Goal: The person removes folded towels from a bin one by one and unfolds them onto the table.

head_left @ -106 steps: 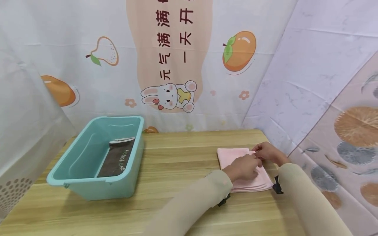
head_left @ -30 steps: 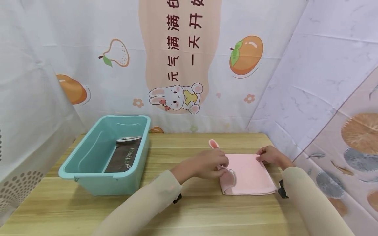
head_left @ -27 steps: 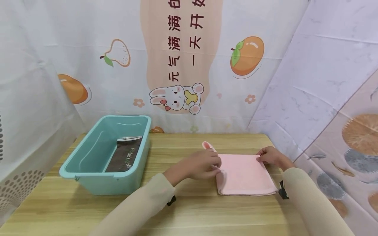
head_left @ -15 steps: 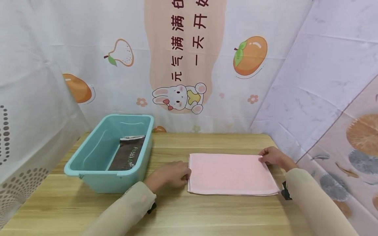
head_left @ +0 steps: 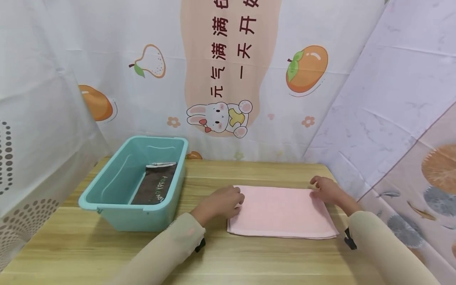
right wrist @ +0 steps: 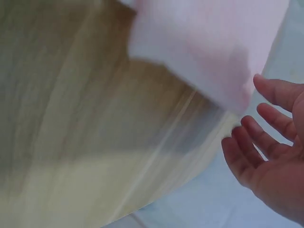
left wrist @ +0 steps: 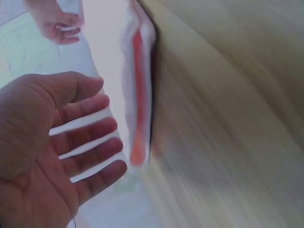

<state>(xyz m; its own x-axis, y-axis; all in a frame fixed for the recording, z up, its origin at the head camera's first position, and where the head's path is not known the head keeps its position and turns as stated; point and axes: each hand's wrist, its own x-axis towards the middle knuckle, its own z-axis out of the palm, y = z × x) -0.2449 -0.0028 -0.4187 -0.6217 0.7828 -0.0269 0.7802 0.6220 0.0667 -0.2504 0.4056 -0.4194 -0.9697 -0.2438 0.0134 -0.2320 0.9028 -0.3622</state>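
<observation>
Wood-grained tabletop [head_left: 263, 257] beneath a layered, rectangular pink cloth [head_left: 281, 211], both hands [head_left: 221, 202] [head_left: 329, 190] loosely spread at its ends.

The left hand [left wrist: 59, 142] has its fingers [left wrist: 95, 152] apart near a folded cloth [left wrist: 107, 47] (reddish within) on wood [left wrist: 228, 118].

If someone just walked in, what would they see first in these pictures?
Probably the pink cloth, folded on the table, with the left hand and right hand at its two ends. Next, the big blue-green tub to its left, with a dark brown item inside. Then the sideways cartoon bunny on the curtain behind.
</observation>
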